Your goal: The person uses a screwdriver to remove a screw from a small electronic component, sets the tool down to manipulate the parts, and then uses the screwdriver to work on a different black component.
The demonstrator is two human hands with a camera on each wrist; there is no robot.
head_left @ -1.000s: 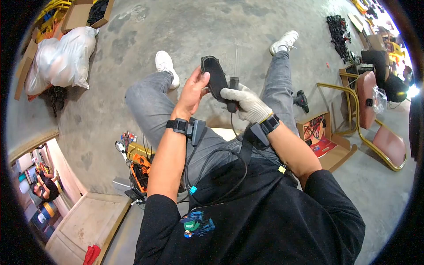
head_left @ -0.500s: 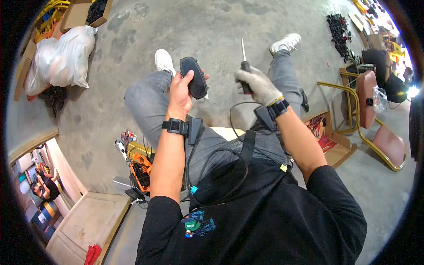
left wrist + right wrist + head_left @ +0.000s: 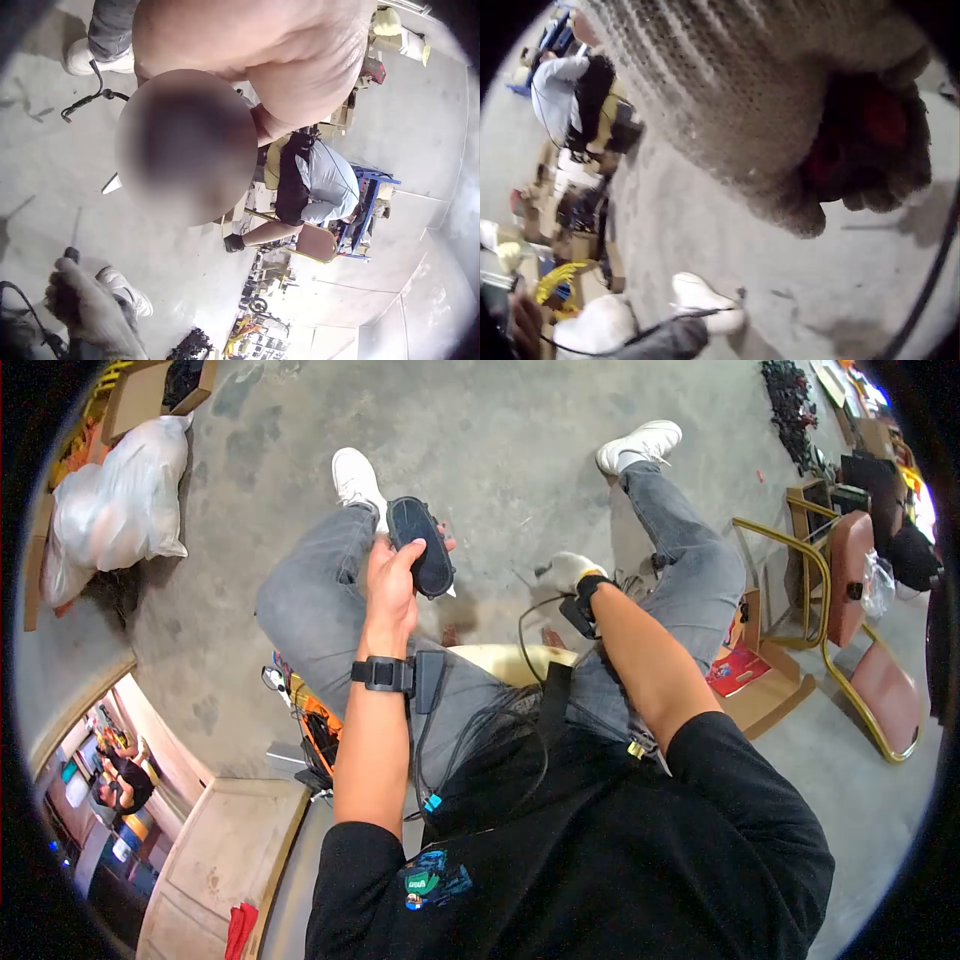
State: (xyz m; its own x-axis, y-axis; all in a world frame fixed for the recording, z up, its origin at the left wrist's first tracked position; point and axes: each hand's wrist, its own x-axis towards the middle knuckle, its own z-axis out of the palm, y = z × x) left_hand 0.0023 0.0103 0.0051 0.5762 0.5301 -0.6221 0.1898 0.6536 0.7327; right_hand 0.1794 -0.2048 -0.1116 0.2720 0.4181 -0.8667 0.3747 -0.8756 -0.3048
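Note:
My bare left hand holds a black oval shell-like part, the thumb lying across its face and fingertips showing at the far edge. In the left wrist view a blurred disc covers most of what that hand grips. My right hand, in a whitish knitted glove, is between the knees, apart from the black part. It grips a screwdriver whose thin shaft points away from the fist. Up close in the right wrist view, the gloved fingers curl round the dark and red handle.
A black cable loops across the lap. To the right lie an open cardboard box and a gold-framed chair. A white plastic bag sits on the floor at left. Another person bends over in the background.
The gloved right hand has drawn the screwdriver away from the black part, then lowered it toward the lap. My left hand has moved left and down, still holding the part.

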